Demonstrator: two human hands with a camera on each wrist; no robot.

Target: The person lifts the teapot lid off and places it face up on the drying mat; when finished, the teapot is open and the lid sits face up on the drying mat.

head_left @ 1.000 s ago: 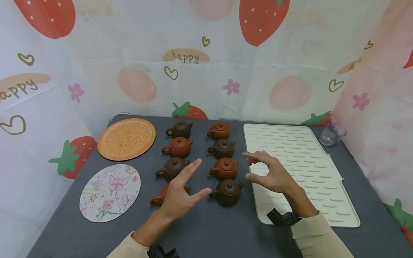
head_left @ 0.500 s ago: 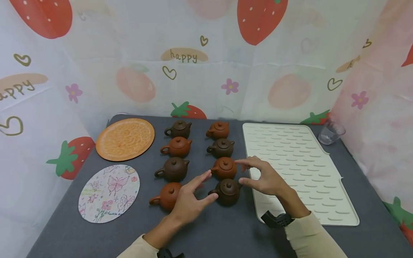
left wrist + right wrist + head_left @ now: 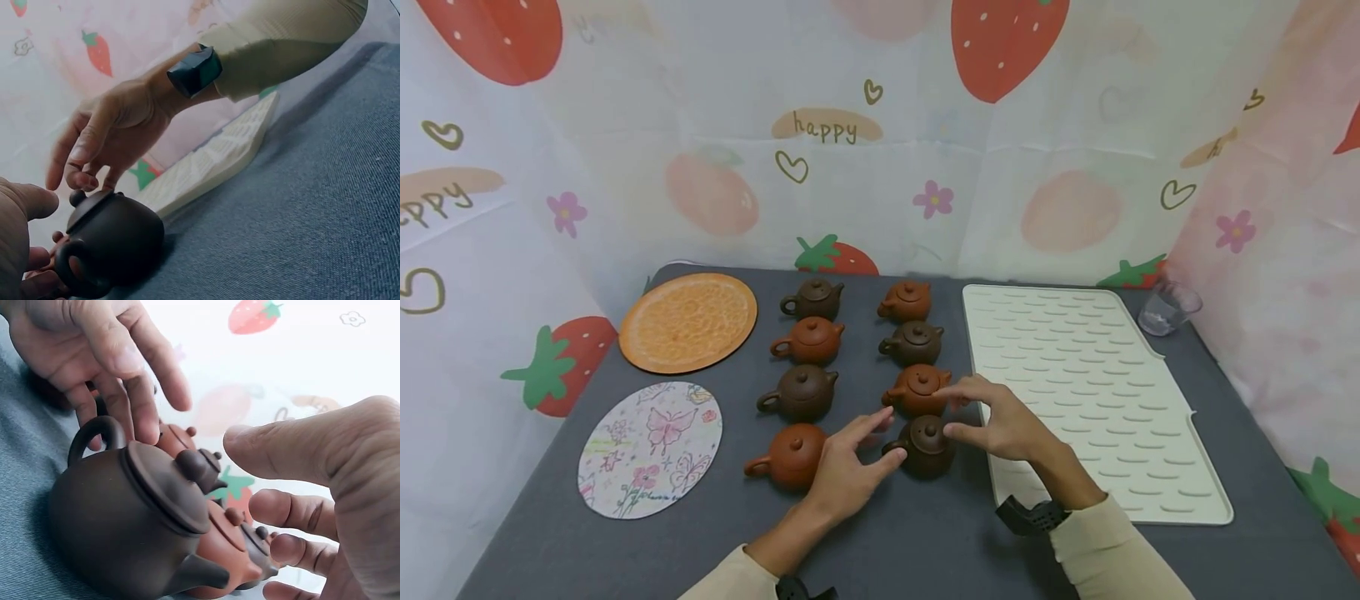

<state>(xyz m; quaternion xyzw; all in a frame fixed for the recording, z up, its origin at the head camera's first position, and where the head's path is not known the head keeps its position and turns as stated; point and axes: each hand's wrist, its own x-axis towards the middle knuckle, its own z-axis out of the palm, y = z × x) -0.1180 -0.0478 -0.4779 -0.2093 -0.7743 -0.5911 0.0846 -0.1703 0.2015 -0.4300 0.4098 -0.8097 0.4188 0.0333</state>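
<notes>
A dark brown teapot (image 3: 928, 454) stands upright at the near end of the right-hand column of teapots. My left hand (image 3: 844, 473) is at its handle side, thumb close to the handle and fingers spread. On the spout side my right hand (image 3: 1006, 423) hovers, thumb and fingers apart, its fingers reaching over toward the reddish-brown teapot (image 3: 921, 390) behind. In the right wrist view the dark teapot (image 3: 125, 519) shows its lid, handle and spout, with a gap between it and the right thumb (image 3: 275, 450). Whether the left fingers touch the handle is hard to tell.
Several more brown and reddish teapots, such as this reddish one (image 3: 796, 457), stand in two columns. Left of them lie an orange round mat (image 3: 688, 323) and a white butterfly-patterned mat (image 3: 650, 450). A ridged cream tray (image 3: 1097, 400) and a clear cup (image 3: 1168, 308) are at right.
Both hands have closed in on the near dark teapot, the left moving right and the right moving left. The teapots have stayed in place.
</notes>
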